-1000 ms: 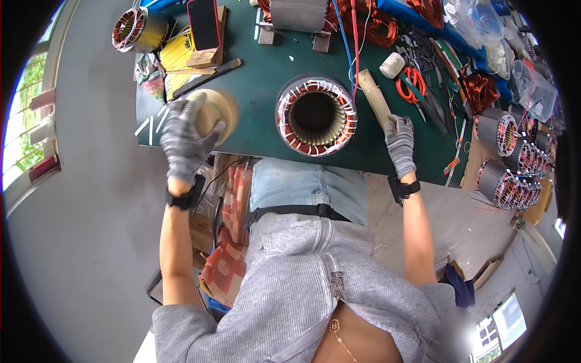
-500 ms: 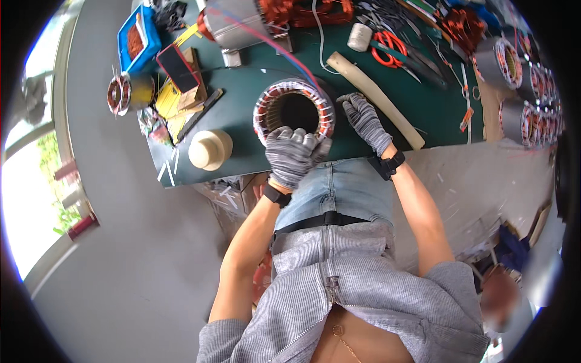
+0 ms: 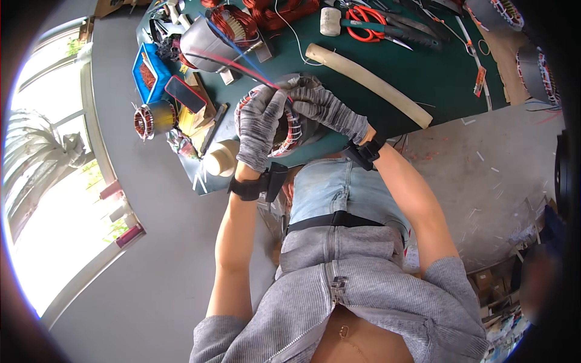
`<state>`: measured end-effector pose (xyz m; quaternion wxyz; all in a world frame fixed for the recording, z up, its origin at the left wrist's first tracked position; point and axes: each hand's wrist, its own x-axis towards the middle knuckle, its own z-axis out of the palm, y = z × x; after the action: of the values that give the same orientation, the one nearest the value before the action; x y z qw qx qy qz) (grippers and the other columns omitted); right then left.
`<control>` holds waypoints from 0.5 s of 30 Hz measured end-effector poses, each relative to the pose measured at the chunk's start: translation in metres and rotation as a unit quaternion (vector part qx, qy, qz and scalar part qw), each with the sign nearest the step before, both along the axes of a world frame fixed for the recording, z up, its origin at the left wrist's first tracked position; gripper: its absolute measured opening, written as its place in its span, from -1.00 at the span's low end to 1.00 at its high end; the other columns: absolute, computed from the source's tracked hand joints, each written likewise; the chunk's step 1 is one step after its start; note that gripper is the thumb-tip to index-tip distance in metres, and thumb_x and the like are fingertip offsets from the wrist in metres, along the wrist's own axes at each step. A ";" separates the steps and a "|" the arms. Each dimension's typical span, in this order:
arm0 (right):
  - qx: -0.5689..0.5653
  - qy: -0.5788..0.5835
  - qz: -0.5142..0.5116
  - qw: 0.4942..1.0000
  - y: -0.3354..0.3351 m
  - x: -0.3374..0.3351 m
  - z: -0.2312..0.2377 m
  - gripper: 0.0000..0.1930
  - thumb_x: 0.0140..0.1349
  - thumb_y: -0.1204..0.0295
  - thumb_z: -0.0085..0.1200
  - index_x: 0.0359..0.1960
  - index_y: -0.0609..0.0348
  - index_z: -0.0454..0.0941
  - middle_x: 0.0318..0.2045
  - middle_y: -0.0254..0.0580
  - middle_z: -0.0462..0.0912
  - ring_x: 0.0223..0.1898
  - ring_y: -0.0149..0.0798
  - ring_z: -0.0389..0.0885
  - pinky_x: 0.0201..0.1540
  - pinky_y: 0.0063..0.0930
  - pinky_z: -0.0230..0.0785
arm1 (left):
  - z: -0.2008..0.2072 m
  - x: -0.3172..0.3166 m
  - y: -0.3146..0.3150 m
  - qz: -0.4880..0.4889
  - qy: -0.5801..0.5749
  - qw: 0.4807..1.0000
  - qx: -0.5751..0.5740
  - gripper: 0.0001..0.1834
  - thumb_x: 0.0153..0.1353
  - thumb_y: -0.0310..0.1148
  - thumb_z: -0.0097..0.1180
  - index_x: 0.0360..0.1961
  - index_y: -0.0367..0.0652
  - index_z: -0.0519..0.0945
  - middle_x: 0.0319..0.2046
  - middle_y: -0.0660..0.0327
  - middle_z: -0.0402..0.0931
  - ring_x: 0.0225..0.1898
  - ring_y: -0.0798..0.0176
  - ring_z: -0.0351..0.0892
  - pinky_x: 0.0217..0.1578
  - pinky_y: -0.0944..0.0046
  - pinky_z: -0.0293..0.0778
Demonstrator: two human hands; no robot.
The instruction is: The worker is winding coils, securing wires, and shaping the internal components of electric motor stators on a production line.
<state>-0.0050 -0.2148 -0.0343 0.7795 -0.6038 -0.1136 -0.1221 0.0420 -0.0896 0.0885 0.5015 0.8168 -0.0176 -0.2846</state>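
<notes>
A motor stator [image 3: 295, 131] stands near the table's front edge, its winding ring laced with white cord over copper-orange wire. My left hand [image 3: 259, 124], in a grey knitted glove, reaches over the ring's left side with its fingers closed on the red, blue and black lead wires [image 3: 264, 79]. Also gloved, my right hand [image 3: 331, 111] comes in from the right and pinches the same wires beside the left fingertips. The wires run up and left from the fingers. Both hands cover much of the stator's bore and far rim.
A cream spool-like piece [image 3: 222, 158] and a phone [image 3: 185, 94] lie left of the stator. Beyond are a blue basket [image 3: 147, 72] and a larger grey stator [image 3: 212, 43]. To the right lie a pale curved strip [image 3: 372, 86], a mallet [image 3: 330, 22] and red-handled scissors [image 3: 363, 13].
My left hand has moved from the stator's near rim up to the wires. The right hand has come left from beside the pale strip to join it. The whole view has shifted.
</notes>
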 end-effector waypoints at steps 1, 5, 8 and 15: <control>0.043 -0.015 0.009 0.999 0.004 0.005 -0.001 -0.68 0.14 0.49 0.09 -0.02 0.11 0.52 -0.07 -0.25 0.43 0.05 -0.28 0.34 0.13 -0.42 0.21 | -0.001 -0.002 0.002 -0.002 -0.005 1.000 0.005 -0.75 0.22 -0.38 0.04 -0.13 -0.29 0.54 -0.37 0.30 0.53 -0.30 0.49 0.42 -0.20 0.46 0.35; 0.245 0.119 0.151 0.950 0.000 0.001 0.015 -0.74 0.12 0.55 0.13 -0.12 0.22 0.54 -0.11 -0.28 0.48 -0.07 -0.30 0.46 0.02 -0.50 0.34 | -0.009 -0.013 0.016 -0.122 -0.320 0.932 0.117 -0.81 0.16 -0.48 0.04 -0.20 -0.25 0.58 -0.25 0.15 0.56 -0.16 0.26 0.50 -0.04 0.32 0.34; 0.141 0.040 0.158 0.976 -0.002 0.014 0.015 -0.76 0.13 0.54 0.12 -0.14 0.25 0.54 -0.08 -0.23 0.51 -0.11 -0.31 0.51 0.00 -0.47 0.36 | -0.009 -0.025 0.022 -0.072 -0.411 0.904 0.094 -0.83 0.18 -0.47 0.02 -0.24 -0.27 0.58 -0.31 0.18 0.57 -0.22 0.25 0.52 -0.09 0.31 0.37; -0.195 -0.304 0.048 0.931 0.002 0.044 0.064 -0.75 0.23 0.34 -0.02 -0.09 0.06 0.56 -0.17 -0.17 0.57 -0.02 -0.18 0.44 0.12 -0.27 0.15 | 0.059 -0.052 0.009 0.209 -0.292 0.933 0.018 -0.73 0.29 -0.29 -0.05 -0.19 -0.29 0.56 -0.65 0.32 0.48 -0.63 0.55 0.36 -0.61 0.53 0.26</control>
<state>0.0386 -0.2131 0.0296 0.5792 -0.6721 -0.3954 -0.2377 -0.0101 -0.0808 0.1472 0.5077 0.8580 0.0132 0.0773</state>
